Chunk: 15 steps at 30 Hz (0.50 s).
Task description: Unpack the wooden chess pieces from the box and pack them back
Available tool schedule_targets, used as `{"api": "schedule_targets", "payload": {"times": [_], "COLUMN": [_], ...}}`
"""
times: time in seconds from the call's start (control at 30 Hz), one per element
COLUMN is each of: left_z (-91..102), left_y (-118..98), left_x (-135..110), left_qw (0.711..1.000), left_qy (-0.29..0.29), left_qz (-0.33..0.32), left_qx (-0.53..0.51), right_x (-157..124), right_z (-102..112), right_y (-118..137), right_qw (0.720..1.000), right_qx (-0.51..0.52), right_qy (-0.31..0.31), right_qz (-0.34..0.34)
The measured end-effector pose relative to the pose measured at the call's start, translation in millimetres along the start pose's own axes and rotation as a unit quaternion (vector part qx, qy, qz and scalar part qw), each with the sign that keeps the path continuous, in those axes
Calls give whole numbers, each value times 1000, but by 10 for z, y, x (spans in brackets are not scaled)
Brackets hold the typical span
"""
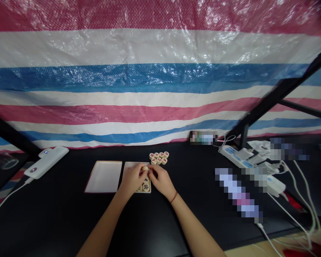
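A white box [149, 190] with Chinese chess pieces [146, 187] inside stands in front of me; the pieces bear black characters. Over its left part is my left hand [132, 177], fingers closed on a cream-coloured Chinese chess piece [145, 167] near the far rim. My right hand [162, 179] curls in at the right rim, its fingertips pinched close to that same piece; what they grip, if anything, is hidden. Just beyond the box, several pieces with red characters [158, 157] lie in two rows on the black table.
The white-lined box lid [104, 177] lies left of the box. A white power bank [47, 163] with a cable is at the far left. At right are a power strip [237, 157] with plugs, and cables. A striped plastic sheet [139, 82] hangs behind the table [56, 217].
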<state>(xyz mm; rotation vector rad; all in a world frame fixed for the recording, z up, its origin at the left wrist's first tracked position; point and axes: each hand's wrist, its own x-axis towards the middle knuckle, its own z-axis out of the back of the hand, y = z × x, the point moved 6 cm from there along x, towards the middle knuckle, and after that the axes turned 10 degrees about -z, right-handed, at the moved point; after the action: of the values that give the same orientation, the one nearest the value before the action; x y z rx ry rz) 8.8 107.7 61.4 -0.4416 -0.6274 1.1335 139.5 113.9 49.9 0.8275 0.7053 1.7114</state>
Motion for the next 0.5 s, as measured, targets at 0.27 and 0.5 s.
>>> {"api": "schedule_targets", "payload": {"times": [0.27, 0.5], "left_z": [-25, 83], "left_y": [68, 54], "left_x": [21, -38], "left_qw": [990, 957], "left_qy": [-46, -116], "left_qz": [1, 93], "left_qx": [-130, -249], "right_x": [-9, -33], "right_z": [39, 195], "right_y": [70, 229], "right_qw": [1000, 993], "right_qx": [8, 31], "right_qy": [0, -45], "right_qz": [28, 104]}}
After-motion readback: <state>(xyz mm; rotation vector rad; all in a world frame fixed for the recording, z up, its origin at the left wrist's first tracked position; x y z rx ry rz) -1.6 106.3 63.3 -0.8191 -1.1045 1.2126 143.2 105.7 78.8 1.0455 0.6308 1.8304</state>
